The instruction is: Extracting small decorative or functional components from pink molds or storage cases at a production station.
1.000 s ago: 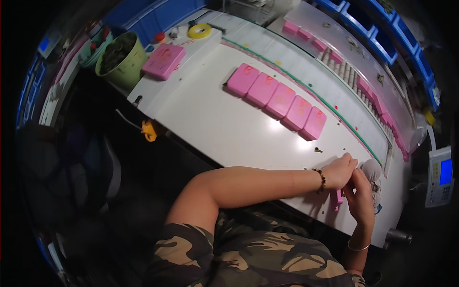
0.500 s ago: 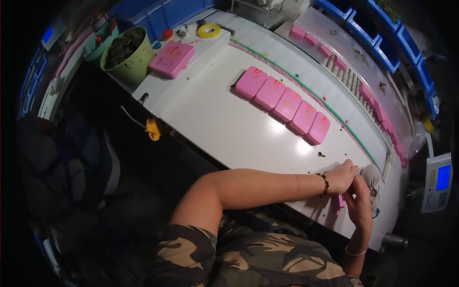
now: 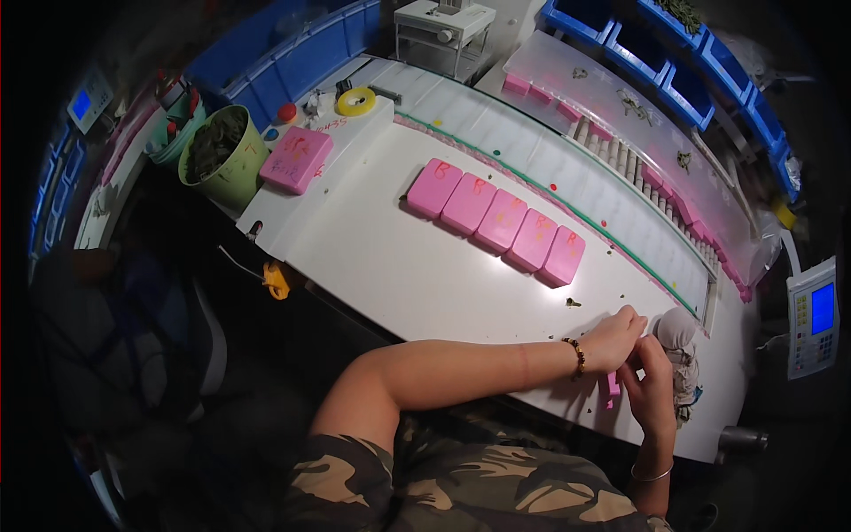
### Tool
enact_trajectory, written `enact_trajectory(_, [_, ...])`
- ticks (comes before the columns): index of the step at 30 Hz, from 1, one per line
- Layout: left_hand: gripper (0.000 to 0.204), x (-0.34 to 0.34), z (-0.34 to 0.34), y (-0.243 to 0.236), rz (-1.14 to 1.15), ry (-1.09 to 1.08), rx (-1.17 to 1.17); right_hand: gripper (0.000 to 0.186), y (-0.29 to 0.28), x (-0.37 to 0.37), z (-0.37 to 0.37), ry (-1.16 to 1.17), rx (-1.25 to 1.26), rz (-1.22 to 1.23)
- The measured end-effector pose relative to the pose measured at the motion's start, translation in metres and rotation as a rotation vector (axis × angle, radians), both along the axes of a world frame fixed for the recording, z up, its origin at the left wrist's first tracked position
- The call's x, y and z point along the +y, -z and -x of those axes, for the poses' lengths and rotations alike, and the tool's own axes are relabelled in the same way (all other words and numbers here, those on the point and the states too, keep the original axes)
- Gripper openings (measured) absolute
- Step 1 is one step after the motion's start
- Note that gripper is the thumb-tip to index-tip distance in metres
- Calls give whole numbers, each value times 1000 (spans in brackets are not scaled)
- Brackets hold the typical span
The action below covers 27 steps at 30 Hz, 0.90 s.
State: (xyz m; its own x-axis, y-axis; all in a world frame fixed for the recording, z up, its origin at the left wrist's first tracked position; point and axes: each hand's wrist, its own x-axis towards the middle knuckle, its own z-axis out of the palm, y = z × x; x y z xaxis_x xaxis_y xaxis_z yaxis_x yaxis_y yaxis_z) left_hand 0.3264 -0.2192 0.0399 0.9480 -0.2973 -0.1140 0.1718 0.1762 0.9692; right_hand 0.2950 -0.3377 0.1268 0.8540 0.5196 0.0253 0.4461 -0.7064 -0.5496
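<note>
Above the white table's right end, my left hand (image 3: 613, 340) and my right hand (image 3: 650, 377) meet with their fingers bent together. Whatever they grip is hidden between the fingers. Just below my left hand, beside the right thumb, shows a small pink piece (image 3: 612, 387); I cannot tell whether it is held or lying on the table. A bundle of whitish cloth (image 3: 679, 330) with a rounded top stands right of my hands. Farther left, several pink lidded boxes (image 3: 503, 220) with red marks lie in a slanting row. A small dark green scrap (image 3: 573, 302) lies near them.
A conveyor belt (image 3: 532, 161) runs behind the white table (image 3: 372, 257). At the left are a green bucket (image 3: 245, 177), another pink box (image 3: 297, 161) and yellow tape (image 3: 356, 101). A control panel (image 3: 813, 321) stands right; blue bins (image 3: 634, 55) line the back.
The whole view has shifted, so the table and boxes appear farther left and lower. My hands stay close together at the same spot by the cloth bundle.
</note>
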Motion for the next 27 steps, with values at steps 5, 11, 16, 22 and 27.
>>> enact_trajectory(5, [39,2,4,3,45,20,18,23,-4,4,-5,-55,57,10])
enact_trajectory(11, [38,-4,2,7,28,14,6,22,-6,1,-5,-52,110,-13])
enact_trajectory(16, [37,0,5,2,60,49,17,21,-6,4,-5,-47,141,-34])
enact_trajectory(22, [38,0,3,6,28,30,-26,18,1,5,-2,-77,4,-3])
enact_trajectory(27, [39,-4,-1,12,9,-11,-39,16,18,-9,0,-25,-57,-95])
